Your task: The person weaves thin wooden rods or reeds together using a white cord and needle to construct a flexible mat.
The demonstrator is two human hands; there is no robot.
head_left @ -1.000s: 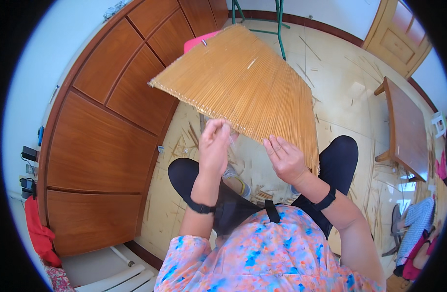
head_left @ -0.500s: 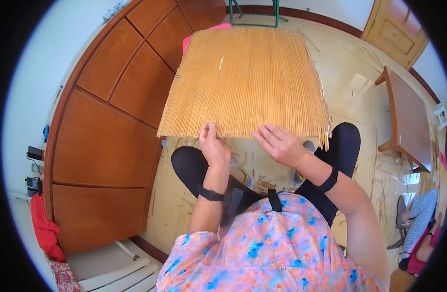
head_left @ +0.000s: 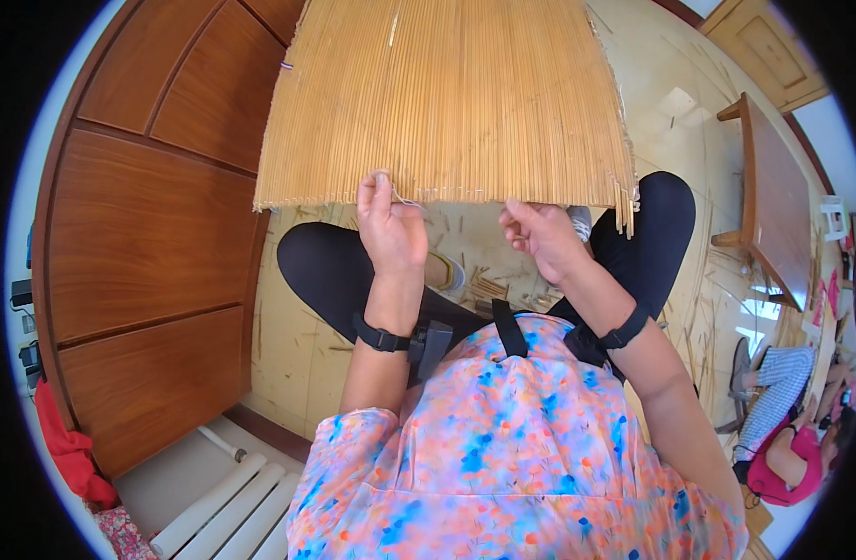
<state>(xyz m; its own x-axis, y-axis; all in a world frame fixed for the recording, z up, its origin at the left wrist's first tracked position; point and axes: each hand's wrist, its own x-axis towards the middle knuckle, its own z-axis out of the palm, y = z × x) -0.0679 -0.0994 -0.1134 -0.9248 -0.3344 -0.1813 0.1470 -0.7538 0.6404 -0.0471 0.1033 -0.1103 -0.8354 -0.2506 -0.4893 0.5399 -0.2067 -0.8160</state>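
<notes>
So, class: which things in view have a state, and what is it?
Mat: spread out, some sticks jutting at its right corner
Left hand: fingertips closed
Thread: slack, curving from left hand
Right hand: fingers curled by mat's edge, grip unclear
Cupboard: shut
Table: upright
Floor sticks: scattered

No text, label, brand, number or sign can be read anywhere in the head view. The small black box-shaped devices [head_left: 22,294] on the pale wall [head_left: 17,224] at the left rim, and the black fabric wristband [head_left: 381,337] on the left forearm, show too small for any lettering to be made out.
</notes>
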